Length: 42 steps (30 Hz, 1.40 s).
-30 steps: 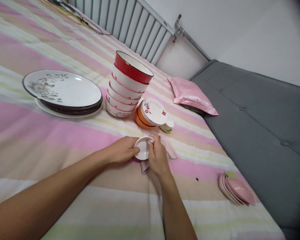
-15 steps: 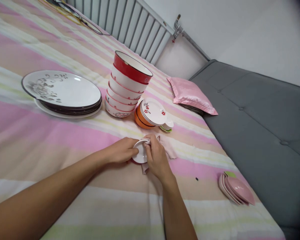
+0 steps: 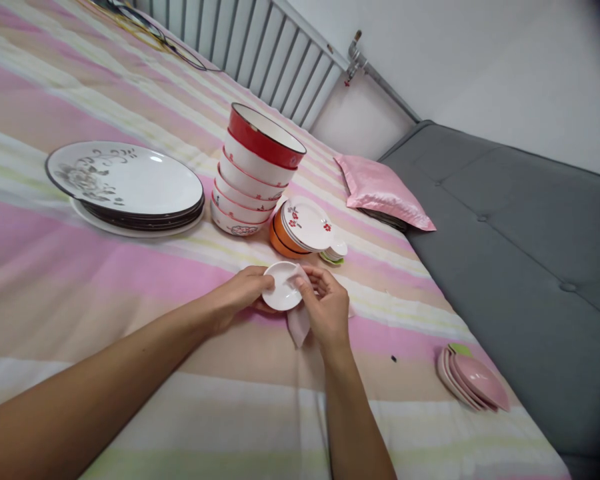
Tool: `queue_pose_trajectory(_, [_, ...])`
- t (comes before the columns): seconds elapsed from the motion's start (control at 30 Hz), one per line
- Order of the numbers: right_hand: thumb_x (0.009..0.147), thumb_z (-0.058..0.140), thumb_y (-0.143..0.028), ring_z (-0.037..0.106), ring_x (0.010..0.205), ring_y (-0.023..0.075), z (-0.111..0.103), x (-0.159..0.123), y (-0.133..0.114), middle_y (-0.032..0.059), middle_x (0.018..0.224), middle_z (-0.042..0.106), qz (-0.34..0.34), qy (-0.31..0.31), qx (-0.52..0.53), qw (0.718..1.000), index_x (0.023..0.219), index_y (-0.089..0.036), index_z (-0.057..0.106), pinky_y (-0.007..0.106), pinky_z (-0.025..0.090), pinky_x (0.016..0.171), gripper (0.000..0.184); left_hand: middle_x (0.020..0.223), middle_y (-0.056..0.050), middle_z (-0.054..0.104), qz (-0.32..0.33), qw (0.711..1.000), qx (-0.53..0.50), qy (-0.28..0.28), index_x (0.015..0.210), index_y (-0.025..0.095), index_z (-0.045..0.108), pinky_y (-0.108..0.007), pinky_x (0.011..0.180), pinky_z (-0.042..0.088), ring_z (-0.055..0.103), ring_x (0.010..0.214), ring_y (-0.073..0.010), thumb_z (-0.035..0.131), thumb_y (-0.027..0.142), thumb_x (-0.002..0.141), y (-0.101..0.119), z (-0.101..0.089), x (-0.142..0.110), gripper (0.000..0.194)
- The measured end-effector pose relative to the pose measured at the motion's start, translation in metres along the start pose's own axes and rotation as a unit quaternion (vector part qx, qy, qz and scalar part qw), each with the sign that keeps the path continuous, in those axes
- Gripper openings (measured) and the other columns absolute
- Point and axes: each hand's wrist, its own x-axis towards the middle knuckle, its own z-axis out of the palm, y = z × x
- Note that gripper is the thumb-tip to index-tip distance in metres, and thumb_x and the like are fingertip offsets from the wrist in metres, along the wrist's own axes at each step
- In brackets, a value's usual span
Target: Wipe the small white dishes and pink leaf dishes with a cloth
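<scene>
A small white dish (image 3: 281,293) is held up above the striped bedsheet, its hollow side turned toward me. My left hand (image 3: 245,293) grips its left rim, thumb on top and fingers underneath. At the right rim, my right hand (image 3: 325,300) pinches a pale pink cloth (image 3: 299,325) against the dish; part of the cloth hangs below. Just beyond stand orange bowls (image 3: 285,241) topped with flowered white saucers (image 3: 307,223), and beside them several tiny white dishes (image 3: 337,248).
Large flowered plates (image 3: 130,177) lie stacked at left, beside a tall stack of red-and-white bowls (image 3: 250,180). Pink dishes (image 3: 475,380) sit at right near the grey headboard (image 3: 520,247). A pink pillow (image 3: 383,190) rests farther back. A small black object (image 3: 393,359) lies on the sheet (image 3: 220,413).
Both hands have lifted the dish slightly and tilted it more toward me. My right hand has shifted a little to the right, with the cloth now folded over the rim.
</scene>
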Motion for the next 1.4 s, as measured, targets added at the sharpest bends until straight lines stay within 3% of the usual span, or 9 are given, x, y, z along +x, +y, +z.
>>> queue_pose_trajectory(0.23, [0.077,0.058,-0.027,0.063,0.075,0.0163,-0.002,-0.001,-0.006,0.0048,0.087,0.07,-0.018,0.103,-0.037,0.994,0.091,-0.017,0.068,0.028,0.05,0.068,0.02,0.092,-0.008,0.069,0.0,0.995,-0.089,-0.052,0.106,0.014,0.06,-0.03,0.073,0.056,0.065,0.082,-0.0189,0.054,0.013,0.067,0.005,0.0,-0.003,0.039])
queue_pose_trajectory(0.43, [0.079,0.056,-0.024,0.061,0.078,0.0169,-0.006,-0.002,-0.013,0.0054,0.088,0.067,-0.087,0.199,-0.12,0.969,0.089,-0.017,0.068,0.027,0.048,0.064,0.017,0.101,-0.011,0.068,-0.018,0.988,-0.149,-0.036,0.107,0.013,0.061,-0.033,0.072,0.058,0.065,0.083,-0.0193,0.055,0.018,0.074,0.005,-0.003,-0.001,0.034])
queue_pose_trajectory(0.5, [0.079,0.056,-0.022,0.061,0.08,0.0167,-0.006,-0.004,-0.016,0.0054,0.089,0.066,-0.124,0.178,-0.139,0.966,0.088,-0.018,0.068,0.027,0.048,0.067,0.015,0.098,-0.011,0.068,-0.027,0.986,-0.165,-0.028,0.107,0.013,0.062,-0.034,0.07,0.059,0.066,0.078,-0.0184,0.054,0.023,0.078,0.004,-0.004,0.001,0.031])
queue_pose_trajectory(0.6, [0.08,0.055,-0.016,0.06,0.082,0.0157,-0.002,-0.008,-0.019,0.0038,0.088,0.066,-0.161,0.078,-0.152,0.972,0.089,-0.019,0.068,0.027,0.048,0.073,0.016,0.094,-0.01,0.068,-0.026,0.983,-0.177,-0.028,0.106,0.014,0.062,-0.033,0.069,0.059,0.066,0.074,-0.0167,0.051,0.028,0.083,0.006,-0.004,0.001,0.029])
queue_pose_trajectory(0.7, [0.08,0.056,-0.016,0.06,0.086,0.0163,0.001,-0.01,-0.02,0.0031,0.089,0.067,-0.169,-0.02,-0.17,0.971,0.091,-0.021,0.068,0.028,0.047,0.077,0.017,0.09,-0.01,0.068,-0.024,0.982,-0.185,-0.035,0.103,0.015,0.064,-0.031,0.069,0.058,0.065,0.074,-0.0156,0.048,0.03,0.085,0.009,-0.005,0.0,0.028])
queue_pose_trajectory(0.9, [0.086,0.05,-0.021,0.059,0.092,0.0183,-0.004,-0.01,-0.023,0.0036,0.096,0.068,-0.166,-0.112,-0.2,0.959,0.098,-0.024,0.068,0.033,0.044,0.085,0.021,0.087,-0.008,0.068,-0.016,0.983,-0.173,-0.052,0.096,0.015,0.066,-0.029,0.072,0.057,0.065,0.073,-0.0141,0.054,0.025,0.081,0.008,-0.007,0.0,0.021])
queue_pose_trajectory(1.13, [0.083,0.05,-0.012,0.059,0.095,0.0183,-0.014,-0.005,-0.024,0.0034,0.099,0.068,-0.182,-0.163,-0.181,0.953,0.102,-0.024,0.067,0.034,0.044,0.086,0.028,0.088,-0.005,0.068,-0.008,0.982,-0.176,-0.065,0.094,0.017,0.065,-0.033,0.075,0.057,0.065,0.075,-0.0151,0.057,0.028,0.08,0.006,-0.008,0.0,0.019])
queue_pose_trajectory(1.4, [0.082,0.053,-0.011,0.062,0.087,0.0166,-0.007,-0.007,-0.023,0.0023,0.091,0.07,-0.178,-0.141,-0.142,0.963,0.092,-0.023,0.069,0.03,0.046,0.081,0.022,0.084,-0.005,0.067,-0.029,0.982,-0.165,-0.083,0.091,0.015,0.065,-0.031,0.076,0.056,0.063,0.074,-0.0138,0.058,0.033,0.08,0.006,-0.005,-0.002,0.022])
